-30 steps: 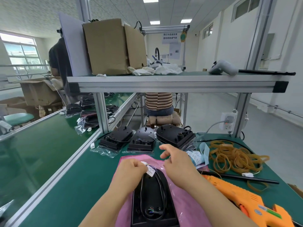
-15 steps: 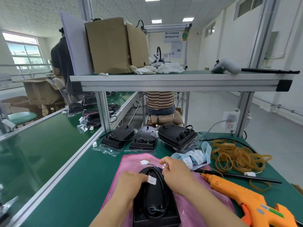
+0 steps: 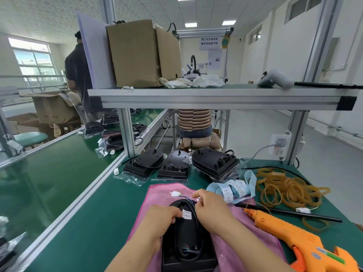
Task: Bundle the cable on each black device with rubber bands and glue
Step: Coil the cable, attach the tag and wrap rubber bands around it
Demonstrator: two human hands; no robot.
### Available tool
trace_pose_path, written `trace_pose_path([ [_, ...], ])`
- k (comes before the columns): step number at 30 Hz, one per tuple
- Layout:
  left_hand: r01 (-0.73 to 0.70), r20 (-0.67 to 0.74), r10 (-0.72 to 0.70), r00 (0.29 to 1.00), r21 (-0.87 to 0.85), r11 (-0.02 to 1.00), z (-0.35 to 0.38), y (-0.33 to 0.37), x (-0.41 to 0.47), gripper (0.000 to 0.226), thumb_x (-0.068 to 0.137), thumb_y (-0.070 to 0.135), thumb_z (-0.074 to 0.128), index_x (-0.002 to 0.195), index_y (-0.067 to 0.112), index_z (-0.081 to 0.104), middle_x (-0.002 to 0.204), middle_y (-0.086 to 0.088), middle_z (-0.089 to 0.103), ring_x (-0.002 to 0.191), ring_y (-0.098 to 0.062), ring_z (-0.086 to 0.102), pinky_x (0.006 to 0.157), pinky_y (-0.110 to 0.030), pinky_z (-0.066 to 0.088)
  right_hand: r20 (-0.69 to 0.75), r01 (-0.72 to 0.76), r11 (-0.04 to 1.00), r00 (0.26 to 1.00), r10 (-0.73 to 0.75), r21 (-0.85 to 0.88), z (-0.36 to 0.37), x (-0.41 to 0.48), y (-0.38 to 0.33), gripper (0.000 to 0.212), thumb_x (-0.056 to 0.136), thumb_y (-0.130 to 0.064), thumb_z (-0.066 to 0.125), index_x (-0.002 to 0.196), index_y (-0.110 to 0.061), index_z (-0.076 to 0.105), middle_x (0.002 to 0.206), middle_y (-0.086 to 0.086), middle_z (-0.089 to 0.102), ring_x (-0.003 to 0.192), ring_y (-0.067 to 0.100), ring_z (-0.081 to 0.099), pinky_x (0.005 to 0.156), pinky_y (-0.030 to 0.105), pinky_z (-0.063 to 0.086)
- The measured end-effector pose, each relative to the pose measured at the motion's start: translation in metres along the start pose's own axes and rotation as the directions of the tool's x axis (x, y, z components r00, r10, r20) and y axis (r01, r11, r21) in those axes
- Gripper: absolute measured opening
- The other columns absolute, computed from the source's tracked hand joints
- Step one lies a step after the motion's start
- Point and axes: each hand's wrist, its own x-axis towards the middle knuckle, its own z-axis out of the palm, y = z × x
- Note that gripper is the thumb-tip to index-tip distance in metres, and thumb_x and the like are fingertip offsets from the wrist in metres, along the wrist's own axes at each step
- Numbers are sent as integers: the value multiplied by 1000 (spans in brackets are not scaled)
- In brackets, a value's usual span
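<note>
The black device [image 3: 186, 234] lies on the pink cloth [image 3: 157, 195]; my left hand [image 3: 159, 218] grips its side, my right hand [image 3: 212, 210] pinches the cable [image 3: 194, 212] (near the top); I would coil it tight and flat before banding.

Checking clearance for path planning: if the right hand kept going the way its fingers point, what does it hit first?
Probably the white connector at the cable end, lying on the pink cloth just ahead-left of the right hand. Depth is unclear, so it might pass above it.
</note>
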Motion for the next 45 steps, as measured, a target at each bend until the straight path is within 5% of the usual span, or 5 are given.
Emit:
trace_pose_path([
  [4, -37, 8, 37, 999, 24, 999, 3, -2, -1, 31, 78, 1, 70, 53, 10, 54, 38, 5, 43, 27, -7, 31, 31, -11, 23, 7, -19, 999, 1000, 19, 28, 5, 1, -1, 31, 87, -23, 52, 117, -28, 61, 80, -14, 57, 81, 6, 52, 74, 27, 43],
  [16, -215, -161, 285, 945, 348, 912, 6, -18, 12, 39, 82, 14, 58, 48, 18, 40, 50, 6, 28, 51, -15, 24, 54, -30, 22, 7, -45, 998, 999, 44, 39, 11, 1, -1, 44, 77, -30, 67, 120, -31, 57, 95, -13, 49, 86, 8, 49, 72, 26, 38],
  [19, -288, -198, 374, 906, 359, 888, 10, -17, 14, 8, 84, 22, 66, 78, 24, 69, 63, 17, 56, 57, 0, 51, 54, -23, 39, 2, -52, 997, 999, 52, 62, 12, 0, 0, 45, 78, -31, 70, 121, -31, 56, 93, -14, 47, 85, 7, 48, 71, 25, 37],
  [23, -185, -188, 293, 938, 444, 877, 17, -28, 29, 43, 86, 43, 67, 124, 23, 61, 116, -2, 55, 115, -23, 53, 96, -39, 48, -25, -78, 982, 996, 84, 172, 16, -3, 3, 41, 77, -32, 72, 116, -28, 59, 88, -13, 48, 76, 3, 47, 60, 14, 32],
  [45, -309, -20, 329, 944, 298, 903, 11, -42, 30, 44, 67, 45, 78, 109, 40, 63, 105, 8, 68, 99, -12, 65, 88, -40, 55, -141, -27, 980, 988, 56, 195, 30, -15, 9, 18, 86, -33, 63, 103, -34, 59, 87, -12, 46, 76, -3, 45, 63, 10, 32],
])
